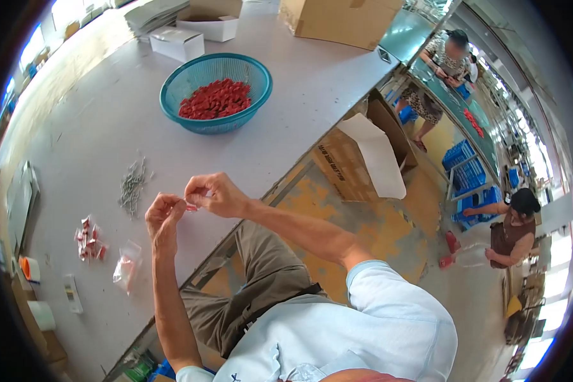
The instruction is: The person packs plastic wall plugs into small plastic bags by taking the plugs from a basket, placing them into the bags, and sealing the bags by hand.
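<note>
Over the table, my left hand (163,219) and my right hand (216,195) meet with fingers pinched together. Between their fingertips is a small red piece (191,207); the fingers cover part of it, and whether clear plastic wraps it I cannot tell. Just beyond my left hand lies a loose pile of thin grey metal pins or screws (132,186). To the left are several small clear packets with red pieces inside (90,240). A larger clear plastic bag (127,267) rests beside my left forearm. Farther back, a blue plastic basket (172,109) holds many small red pieces (215,100).
White boxes (177,43) and a cardboard carton (340,22) stand at the table's back. An open carton (344,169) is on the floor right of the table edge. An orange tape roll (29,270) lies far left. Two people (514,232) (449,57) are at right.
</note>
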A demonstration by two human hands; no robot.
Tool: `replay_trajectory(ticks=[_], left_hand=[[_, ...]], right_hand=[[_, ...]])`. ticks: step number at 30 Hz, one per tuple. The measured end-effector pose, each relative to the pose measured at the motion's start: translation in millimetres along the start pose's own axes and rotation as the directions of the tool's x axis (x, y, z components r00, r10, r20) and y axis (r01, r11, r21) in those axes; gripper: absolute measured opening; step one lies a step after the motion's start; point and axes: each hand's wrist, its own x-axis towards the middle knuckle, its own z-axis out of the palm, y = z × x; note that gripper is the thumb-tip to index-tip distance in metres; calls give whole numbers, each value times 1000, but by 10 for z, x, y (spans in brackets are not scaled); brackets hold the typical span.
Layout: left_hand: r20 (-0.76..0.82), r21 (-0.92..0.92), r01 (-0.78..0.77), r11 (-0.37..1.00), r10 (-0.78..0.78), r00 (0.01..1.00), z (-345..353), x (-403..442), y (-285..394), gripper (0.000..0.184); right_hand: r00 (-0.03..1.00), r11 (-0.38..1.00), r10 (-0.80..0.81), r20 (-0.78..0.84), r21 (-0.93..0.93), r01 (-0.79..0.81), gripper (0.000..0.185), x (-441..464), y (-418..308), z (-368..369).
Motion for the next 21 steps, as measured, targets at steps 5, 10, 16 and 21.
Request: replay_trajectory(ticks=[5,10,16,21], left_hand=[[-119,50,46,998,-40,992,-74,-6,-42,9],[-120,179,38,983,-16,993,82,-19,122,10],[12,275,-68,959,67,998,57,-114,97,15],[-70,445,-159,881,211,975,-46,-239,186,10]], right_hand=[[999,999,-23,-47,-46,21,4,-1,-42,-31],[998,992,-58,-29,-118,55,8,-3,10,-5],[996,993,-62,63,-98,68,13,-36,87,-16],[992,991,-10,127,-131,27,12,11,34,96]])
